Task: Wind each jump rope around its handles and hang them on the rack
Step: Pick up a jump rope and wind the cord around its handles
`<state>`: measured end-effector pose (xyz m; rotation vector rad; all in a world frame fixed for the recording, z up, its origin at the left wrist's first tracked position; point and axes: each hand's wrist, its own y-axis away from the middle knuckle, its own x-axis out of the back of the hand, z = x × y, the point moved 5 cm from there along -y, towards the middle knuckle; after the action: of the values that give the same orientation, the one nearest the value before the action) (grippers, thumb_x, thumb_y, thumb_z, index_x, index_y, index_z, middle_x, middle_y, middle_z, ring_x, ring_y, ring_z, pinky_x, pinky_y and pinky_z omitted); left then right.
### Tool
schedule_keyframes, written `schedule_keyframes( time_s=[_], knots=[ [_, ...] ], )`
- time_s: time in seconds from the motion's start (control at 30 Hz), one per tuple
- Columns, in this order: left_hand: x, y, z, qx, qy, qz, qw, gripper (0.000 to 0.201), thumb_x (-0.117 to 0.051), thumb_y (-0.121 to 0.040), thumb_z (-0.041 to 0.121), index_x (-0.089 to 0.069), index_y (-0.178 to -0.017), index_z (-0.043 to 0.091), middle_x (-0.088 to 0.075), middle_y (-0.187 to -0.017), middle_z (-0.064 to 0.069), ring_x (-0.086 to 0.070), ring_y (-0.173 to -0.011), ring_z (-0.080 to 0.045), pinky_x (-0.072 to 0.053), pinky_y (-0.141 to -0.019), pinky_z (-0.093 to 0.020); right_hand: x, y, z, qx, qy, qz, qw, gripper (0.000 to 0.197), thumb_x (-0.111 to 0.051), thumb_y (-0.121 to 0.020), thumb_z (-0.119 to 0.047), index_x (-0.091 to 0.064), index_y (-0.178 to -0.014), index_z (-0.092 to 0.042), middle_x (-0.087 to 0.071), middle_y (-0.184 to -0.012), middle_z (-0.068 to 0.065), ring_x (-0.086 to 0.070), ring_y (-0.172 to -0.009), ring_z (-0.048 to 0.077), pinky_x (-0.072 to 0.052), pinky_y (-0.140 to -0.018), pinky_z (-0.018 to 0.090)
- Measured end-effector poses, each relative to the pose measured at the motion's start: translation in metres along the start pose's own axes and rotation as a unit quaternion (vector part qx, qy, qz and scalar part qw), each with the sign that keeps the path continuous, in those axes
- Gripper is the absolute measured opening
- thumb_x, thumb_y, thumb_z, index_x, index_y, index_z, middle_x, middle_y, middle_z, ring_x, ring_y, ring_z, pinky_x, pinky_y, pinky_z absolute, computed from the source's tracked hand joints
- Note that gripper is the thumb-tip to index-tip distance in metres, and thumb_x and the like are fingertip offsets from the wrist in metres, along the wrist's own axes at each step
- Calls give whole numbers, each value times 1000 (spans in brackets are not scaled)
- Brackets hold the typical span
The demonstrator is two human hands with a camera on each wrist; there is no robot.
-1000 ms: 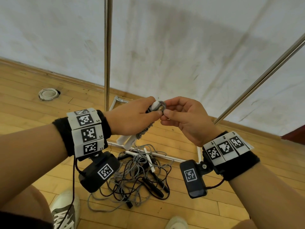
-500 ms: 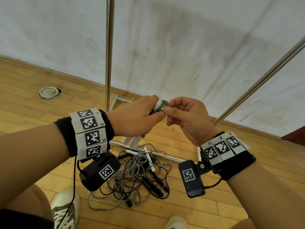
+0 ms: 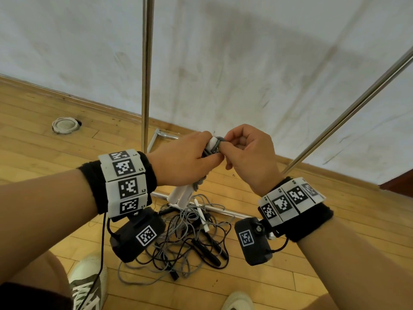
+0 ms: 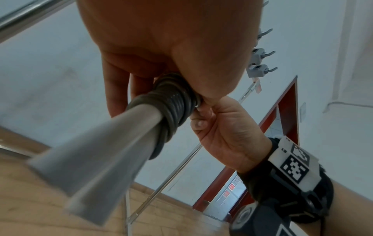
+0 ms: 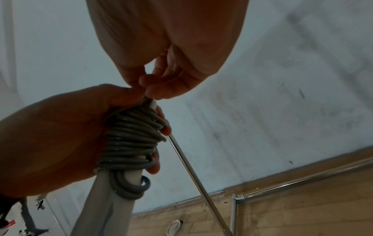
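Note:
My left hand [image 3: 185, 159] grips a pair of white jump rope handles [image 3: 181, 195] held together, with grey rope [image 5: 129, 140] wound in tight coils round their upper part. The same coils [image 4: 173, 102] show dark under my palm in the left wrist view. My right hand [image 3: 243, 153] pinches a small loop of the grey rope [image 3: 218, 144] at the top end of the handles, right against my left thumb. On the floor below lies a tangled pile of more jump ropes [image 3: 190, 240], grey and black, with white and black handles.
The chrome rack has an upright pole [image 3: 146, 74] just behind my hands, a slanted bar [image 3: 348, 110] at the right and a base rail [image 3: 221, 210] on the wood floor. A round floor fitting [image 3: 65, 125] lies far left. My shoes [image 3: 86, 285] are at the bottom edge.
Both hands stayed at the top of the handles. My right fingers shifted slightly up and in on the rope loop, which now sits tighter against the handle end.

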<state>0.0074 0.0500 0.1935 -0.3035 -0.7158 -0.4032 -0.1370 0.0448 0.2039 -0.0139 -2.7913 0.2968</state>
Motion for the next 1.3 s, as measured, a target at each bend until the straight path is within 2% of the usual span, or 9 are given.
schedule_keyframes(
  time_s=[0.1,0.17,0.27,0.43,0.53,0.73,0.97,1.17,1.3],
  knots=[
    [2,-2,-4,33,55,-17,998,17,-51,-95,36,-54,-92,20,-62,-76,0,-60,-60,-12,-48,-55,-26,-5,-1,-1,-1,-40,-37,998,11,-68,-84,4,-66,-87,-6,-65,-65,6,-62,-51,17,-53,-50,27],
    [6,-3,-5,52,104,-33,993,21,-53,-95,35,-61,-104,18,-68,-89,-7,-66,-78,-25,-56,-70,-40,-5,0,-4,10,-71,-71,995,13,-66,-88,4,-69,-99,-2,-70,-78,11,-69,-62,20,-58,-60,30],
    [8,0,-1,62,181,-61,980,29,-53,-96,35,-62,-118,19,-71,-107,-10,-69,-95,-25,-57,-87,-49,-1,1,-11,37,-89,-98,991,20,-63,-89,7,-70,-107,0,-74,-90,14,-74,-78,24,-60,-71,31],
    [10,2,-2,101,267,-62,956,27,-52,-98,29,-61,-117,11,-68,-102,-15,-70,-79,-22,-60,-80,-48,2,2,-17,63,-95,-127,985,38,-58,-86,18,-62,-120,0,-70,-106,21,-72,-96,28,-60,-80,34],
    [11,4,0,113,305,-74,943,27,-52,-99,25,-59,-118,7,-66,-95,-13,-70,-73,-24,-60,-70,-38,4,2,-20,99,-48,-114,987,36,-64,-85,13,-64,-118,-4,-71,-103,18,-72,-90,28,-61,-76,35],
    [11,8,5,106,319,-74,939,33,-52,-99,29,-56,-117,2,-65,-93,-13,-70,-74,-27,-60,-71,-39,10,4,-27,186,73,-42,979,17,-72,-86,-6,-76,-102,-12,-73,-84,1,-71,-71,12,-60,-65,30],
    [16,7,5,59,218,-48,973,48,-68,-87,40,-53,-106,-1,-65,-80,-10,-73,-73,-23,-60,-68,-37,10,13,-39,318,277,29,906,5,-72,-85,-11,-76,-87,-8,-69,-73,1,-61,-64,13,-49,-60,25],
    [34,4,-7,58,76,17,995,15,-68,-89,29,-60,-92,17,-71,-82,-4,-71,-76,-17,-59,-77,-47,20,6,-30,221,257,-3,941,12,-75,-82,-14,-69,-74,-8,-60,-61,2,-53,-55,15,-43,-52,25],
    [39,5,-14,68,91,-5,993,15,-71,-86,17,-63,-98,19,-73,-85,-5,-73,-75,-22,-61,-74,-49,33,0,-23,153,221,-46,962,12,-73,-84,-13,-69,-75,-7,-63,-58,9,-61,-55,27,-48,-53,36]
  ],
)
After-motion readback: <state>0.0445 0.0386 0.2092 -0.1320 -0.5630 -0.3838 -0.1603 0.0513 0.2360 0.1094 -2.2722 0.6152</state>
